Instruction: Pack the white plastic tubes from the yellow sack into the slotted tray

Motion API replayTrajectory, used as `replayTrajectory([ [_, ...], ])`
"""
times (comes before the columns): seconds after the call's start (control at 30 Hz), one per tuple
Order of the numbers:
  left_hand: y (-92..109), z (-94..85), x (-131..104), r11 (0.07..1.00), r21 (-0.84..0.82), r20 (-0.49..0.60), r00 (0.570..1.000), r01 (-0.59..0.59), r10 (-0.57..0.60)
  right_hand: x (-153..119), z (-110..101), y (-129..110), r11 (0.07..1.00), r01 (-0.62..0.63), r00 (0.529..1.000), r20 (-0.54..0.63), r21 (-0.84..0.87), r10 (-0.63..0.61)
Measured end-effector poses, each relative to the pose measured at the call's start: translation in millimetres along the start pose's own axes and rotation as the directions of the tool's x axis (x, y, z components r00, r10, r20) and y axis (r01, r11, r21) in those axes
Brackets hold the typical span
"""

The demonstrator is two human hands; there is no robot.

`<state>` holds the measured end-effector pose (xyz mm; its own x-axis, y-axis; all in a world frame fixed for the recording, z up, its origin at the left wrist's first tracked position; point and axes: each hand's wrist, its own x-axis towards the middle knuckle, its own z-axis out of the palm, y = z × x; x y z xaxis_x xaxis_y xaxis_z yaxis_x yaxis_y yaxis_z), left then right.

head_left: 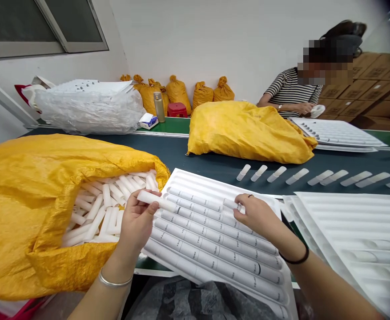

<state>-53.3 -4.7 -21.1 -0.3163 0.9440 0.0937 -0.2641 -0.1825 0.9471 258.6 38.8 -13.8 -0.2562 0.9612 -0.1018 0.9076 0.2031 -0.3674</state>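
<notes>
Grasping white tube (164, 203), left hand (136, 222); pinching translucent piece (229, 203), right hand (256, 214); both over white tray (195, 181)

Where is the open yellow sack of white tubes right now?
In the head view, the open yellow sack lies on the left, left of the central white tray, its mouth beside the left hand.

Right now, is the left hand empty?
No, the left hand holds a white tube between its thumb and fingers.
</notes>
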Motion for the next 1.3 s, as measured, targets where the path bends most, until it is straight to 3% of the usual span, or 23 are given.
replayTrajectory([
  [0.07,2.9,16.9,-6.4,0.975,-0.174,0.041,0.99,0.138,-0.133,-7.9,-5.6,-13.0,0.958,0.105,0.993,-0.079,0.268,-0.086],
  [0.13,3.7,32.0,-12.5,0.939,-0.24,0.105,0.969,0.245,-0.226,-14.1,-7.8,-29.1,0.773,0.215,0.975,-0.094,0.597,-0.199],
  [0.2,2.8,41.7,-17.4,0.94,-0.215,0.15,0.96,0.264,-0.235,-17.3,-6.9,-43.7,0.549,0.246,0.955,-0.103,0.799,-0.278],
  [0.27,1.6,43.9,-20.1,0.973,-0.087,0.172,0.966,0.212,-0.195,-17.3,-5.7,-52.6,0.443,0.272,0.946,-0.152,0.854,-0.288],
  [0.37,3.7,35.9,-19.9,0.963,0.265,0.185,0.977,0.055,-0.107,-13.5,-8.4,-54.3,0.521,0.462,0.886,-0.35,0.717,-0.304],
  [0.47,10.9,26.0,-17.5,0.863,0.502,0.249,0.966,-0.065,-0.072,-9.1,-15.7,-50.3,0.586,0.662,0.746,-0.483,0.467,-0.457],
  [0.53,16.2,22.8,-16.7,0.835,0.544,0.296,0.95,-0.079,-0.103,-6.9,-20.5,-48.6,0.585,0.722,0.686,-0.498,0.37,-0.531],
  [0.63,22.2,22.5,-18.3,0.807,0.585,0.357,0.92,-0.085,-0.162,-5.3,-24.9,-48.2,0.59,0.759,0.64,-0.479,0.275,-0.601],
  [0.73,25.7,24.1,-21.7,0.755,0.621,0.441,0.89,-0.211,-0.115,-4.4,-24.4,-49.5,0.591,0.78,0.614,-0.439,0.208,-0.656],
  [0.83,27.5,25.8,-24.2,0.662,0.622,0.522,0.852,-0.417,0.046,-3.5,-20.0,-52.1,0.619,0.755,0.645,-0.41,0.215,-0.644],
  [0.97,28.6,26.8,-26.8,0.52,0.588,0.6,0.765,-0.619,0.233,-3.7,-14.6,-55.6,0.657,0.685,0.726,-0.379,0.315,-0.574],
  [1.07,28.8,26.5,-29.2,0.446,0.566,0.632,0.712,-0.694,0.305,-5.5,-13.4,-57.9,0.698,0.569,0.822,-0.308,0.434,-0.479],
  [1.17,28.7,26.1,-31.6,0.389,0.566,0.639,0.685,-0.727,0.35,-6.7,-13.0,-60.1,0.67,0.411,0.907,-0.206,0.618,-0.367],
  [1.3,28.4,26.7,-33.1,0.318,0.564,0.651,0.647,-0.762,0.397,-5.9,-11.6,-60.7,0.594,0.219,0.956,-0.049,0.774,-0.288],
])
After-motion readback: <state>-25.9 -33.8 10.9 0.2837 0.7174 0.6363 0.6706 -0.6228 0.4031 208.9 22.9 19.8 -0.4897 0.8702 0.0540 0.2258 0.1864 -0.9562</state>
